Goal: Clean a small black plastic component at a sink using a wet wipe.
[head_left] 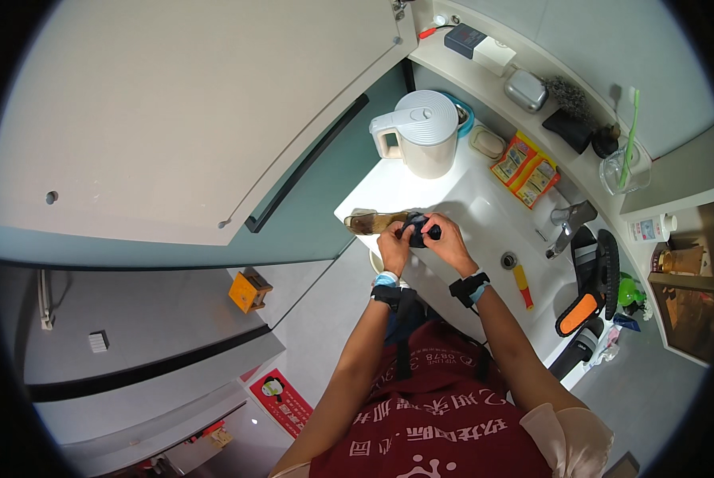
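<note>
Above the front edge of the white washbasin, both my hands are closed on a small dark rounded part whose exact kind I cannot make out. My left hand grips its left side with thumb and fingers. From the right, my right hand pinches it, close to a short black knob. A translucent brown elongated piece lies on the counter just left of my left hand. Whether it joins the dark part is hidden by my fingers. Black straps go round both wrists.
On the counter stands a cream kettle. A yellow-red packet lies behind the basin by the faucet. Inside the basin is a yellow-red tool. A black-orange appliance part sits at right. An open cabinet door hangs at left.
</note>
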`<action>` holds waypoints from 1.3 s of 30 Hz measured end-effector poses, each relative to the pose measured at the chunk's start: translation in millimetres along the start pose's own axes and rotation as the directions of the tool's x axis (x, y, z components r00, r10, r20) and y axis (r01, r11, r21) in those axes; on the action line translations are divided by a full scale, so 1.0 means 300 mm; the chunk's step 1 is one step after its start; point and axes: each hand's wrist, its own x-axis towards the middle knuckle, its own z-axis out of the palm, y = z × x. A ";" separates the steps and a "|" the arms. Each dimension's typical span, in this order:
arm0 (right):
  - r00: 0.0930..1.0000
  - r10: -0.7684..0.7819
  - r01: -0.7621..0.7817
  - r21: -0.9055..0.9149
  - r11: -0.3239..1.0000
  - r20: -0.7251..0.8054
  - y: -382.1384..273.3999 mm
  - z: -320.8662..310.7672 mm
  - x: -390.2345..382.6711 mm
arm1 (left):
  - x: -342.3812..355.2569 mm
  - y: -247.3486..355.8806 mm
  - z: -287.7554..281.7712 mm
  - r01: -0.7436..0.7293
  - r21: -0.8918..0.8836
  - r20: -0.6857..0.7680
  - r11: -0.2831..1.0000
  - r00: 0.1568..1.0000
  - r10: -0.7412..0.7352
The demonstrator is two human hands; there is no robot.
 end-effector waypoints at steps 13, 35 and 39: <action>0.996 -0.052 0.052 -0.004 0.999 -0.072 -0.036 0.005 -0.026 | 0.105 0.044 0.007 -0.075 -0.038 0.164 0.996 0.983 0.080; 0.974 -0.141 0.129 -0.075 0.989 -0.178 -0.064 0.008 -0.076 | 0.144 0.057 0.015 -0.091 -0.096 0.308 0.991 0.944 0.116; 0.979 -0.145 0.133 -0.093 0.987 -0.143 -0.057 0.002 -0.074 | 0.150 0.076 0.010 -0.189 0.124 0.297 0.974 0.944 0.145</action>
